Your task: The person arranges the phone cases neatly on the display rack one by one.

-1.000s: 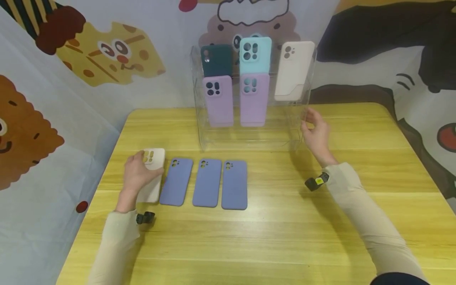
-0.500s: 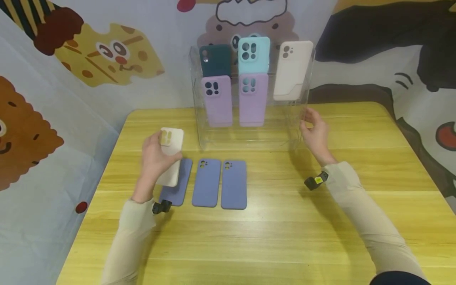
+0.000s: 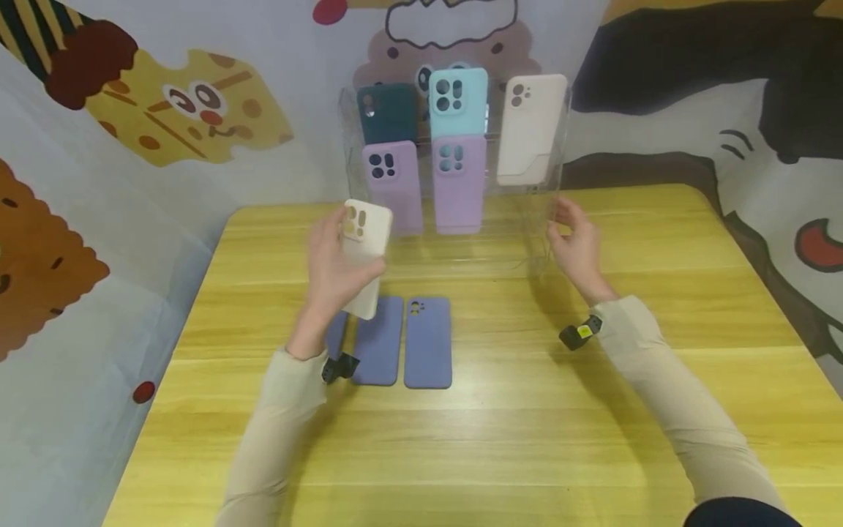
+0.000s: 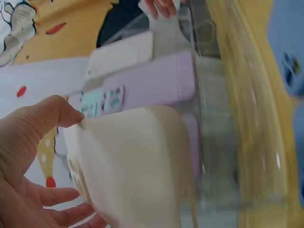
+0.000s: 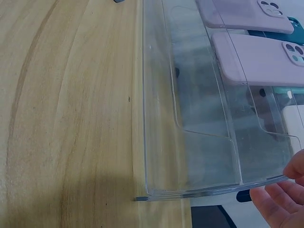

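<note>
A cream phone case (image 3: 366, 241) is gripped by its long sides in my left hand (image 3: 332, 263), thumb on one edge and fingers on the other. It is raised and tilted, in front of the lower left of a clear acrylic display stand (image 3: 507, 249). In the left wrist view the cream phone case (image 4: 137, 161) overlaps the stand's cases. My right hand (image 3: 576, 245) holds the stand's right side panel; in the right wrist view thumb and fingers of that hand (image 5: 280, 199) pinch its edge. Three blue-purple phone cases (image 3: 428, 344) lie in a row on the table, the leftmost mostly hidden.
On the stand's tiers are a dark green case (image 3: 388, 113), a turquoise case (image 3: 470, 121), a pale case (image 3: 530, 139) and two lilac cases (image 3: 459, 197), (image 3: 405, 190) in front. A cartoon-printed cloth (image 3: 303, 66) hangs behind the wooden table (image 3: 500, 439).
My left hand has lifted the cream phone case off the table's left side and carried it right and up, toward the stand. My right hand stays on the stand's side.
</note>
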The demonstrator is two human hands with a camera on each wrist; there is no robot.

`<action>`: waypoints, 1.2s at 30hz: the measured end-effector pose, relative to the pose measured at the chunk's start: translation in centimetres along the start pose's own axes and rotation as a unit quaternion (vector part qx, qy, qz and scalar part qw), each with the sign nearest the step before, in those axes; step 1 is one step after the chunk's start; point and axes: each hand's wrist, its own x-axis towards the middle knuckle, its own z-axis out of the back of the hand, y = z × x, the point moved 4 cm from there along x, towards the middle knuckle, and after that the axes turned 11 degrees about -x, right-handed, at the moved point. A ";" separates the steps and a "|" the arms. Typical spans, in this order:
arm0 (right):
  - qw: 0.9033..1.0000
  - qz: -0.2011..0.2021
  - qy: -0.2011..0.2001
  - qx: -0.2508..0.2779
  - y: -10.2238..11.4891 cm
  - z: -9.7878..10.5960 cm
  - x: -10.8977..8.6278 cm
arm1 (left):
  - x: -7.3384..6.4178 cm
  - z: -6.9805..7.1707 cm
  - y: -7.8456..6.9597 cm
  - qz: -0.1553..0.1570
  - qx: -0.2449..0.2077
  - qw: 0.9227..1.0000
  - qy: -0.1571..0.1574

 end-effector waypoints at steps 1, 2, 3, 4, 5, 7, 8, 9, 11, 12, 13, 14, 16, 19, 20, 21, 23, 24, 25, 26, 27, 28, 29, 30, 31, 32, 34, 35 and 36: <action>1.000 0.002 0.000 -0.003 0.0 0.1 0.0 | 0.1 -0.5 -0.5 -0.011 -0.011 1.000 0.000; 1.000 0.004 0.000 -0.002 0.0 0.1 0.0 | 0.3 -1.1 -0.9 -0.026 -0.018 1.000 -0.001; 1.000 0.005 0.000 -0.003 0.0 0.1 0.0 | 0.4 -1.7 -1.4 -0.039 -0.025 0.999 -0.001; 1.000 0.007 0.000 -0.004 0.0 0.1 0.0 | 0.6 -2.2 -1.9 -0.052 -0.031 0.998 -0.002; 1.000 0.007 0.000 -0.003 0.0 0.2 -0.1 | 0.7 -2.8 -2.4 -0.067 -0.035 0.997 -0.004; 1.000 0.009 0.000 -0.003 0.0 0.2 -0.1 | 1.1 -4.0 -3.7 -0.089 -0.042 0.995 -0.008; 1.000 0.008 0.000 0.000 0.0 0.2 -0.1 | 1.3 -4.7 -4.3 -0.102 -0.044 0.994 -0.011; 1.000 0.009 -0.001 0.000 0.0 0.2 -0.1 | 1.6 -5.3 -4.9 -0.111 -0.051 0.992 -0.011; 1.000 0.008 0.000 0.005 0.0 0.3 -0.1 | 2.1 -6.7 -6.2 -0.120 -0.067 0.990 -0.011; 1.000 0.007 0.000 0.004 -0.1 0.3 -0.1 | 2.4 -7.3 -6.8 -0.118 -0.077 0.990 -0.009; 1.000 0.006 0.001 0.006 -0.1 0.3 -0.1 | 2.7 -8.0 -7.3 -0.116 -0.086 0.989 -0.007; 1.000 0.005 0.001 0.006 -0.1 0.2 -0.1 | 3.1 -8.7 -7.8 -0.109 -0.093 0.990 -0.005; 1.000 0.004 0.002 0.006 -0.2 0.2 -0.1 | 3.8 -10.0 -8.7 -0.090 -0.102 0.991 -0.005; 1.000 0.001 0.005 0.005 -0.2 0.2 -0.1 | 5.2 -11.9 -9.7 -0.069 -0.107 0.992 -0.013; 1.000 0.001 0.006 0.004 -0.2 0.2 -0.1 | 5.8 -12.4 -10.0 -0.066 -0.108 0.992 -0.019; 1.000 0.001 0.008 0.007 -0.2 0.1 -0.1 | 6.3 -13.0 -10.3 -0.064 -0.108 0.992 -0.025; 1.000 0.002 0.009 0.011 -0.1 0.1 -0.1 | 7.4 -14.0 -10.7 -0.065 -0.110 0.991 -0.036; 1.000 0.003 0.010 0.014 -0.1 0.1 -0.1 | 7.8 -14.5 -10.9 -0.069 -0.108 0.991 -0.043; 1.000 0.004 0.010 0.016 -0.1 0.1 -0.1 | 8.3 -15.0 -11.1 -0.071 -0.105 0.991 -0.049; 1.000 0.005 0.010 0.017 -0.1 0.1 -0.1 | 8.7 -15.4 -11.2 -0.074 -0.104 0.990 -0.054; 1.000 0.006 0.009 0.019 -0.1 0.0 0.0 | 9.0 -15.9 -11.4 -0.076 -0.099 0.990 -0.059; 1.000 0.007 0.007 0.020 0.0 0.0 0.0 | 9.3 -16.2 -11.5 -0.082 -0.092 0.990 -0.065; 1.000 0.008 0.005 0.021 0.0 0.0 0.0 | 9.6 -16.6 -11.5 -0.085 -0.086 0.990 -0.070; 1.000 0.009 0.003 0.023 0.0 0.0 0.0 | 9.8 -17.0 -11.5 -0.087 -0.084 0.990 -0.073; 1.000 0.010 0.000 0.023 0.1 0.0 0.0 | 10.0 -17.4 -11.5 -0.090 -0.082 0.990 -0.078; 1.000 0.012 -0.003 0.024 0.1 0.0 0.0 | 10.2 -17.7 -11.5 -0.098 -0.075 0.989 -0.087; 0.999 0.015 -0.007 0.029 0.1 0.0 0.0 | 10.4 -18.4 -11.4 -0.104 -0.058 0.988 -0.096; 0.999 0.016 -0.010 0.030 0.1 0.1 -0.1 | 10.5 -18.7 -11.4 -0.105 -0.052 0.988 -0.098; 0.999 0.016 -0.010 0.029 0.0 0.1 -0.1 | 10.5 -19.1 -11.4 -0.108 -0.043 0.988 -0.102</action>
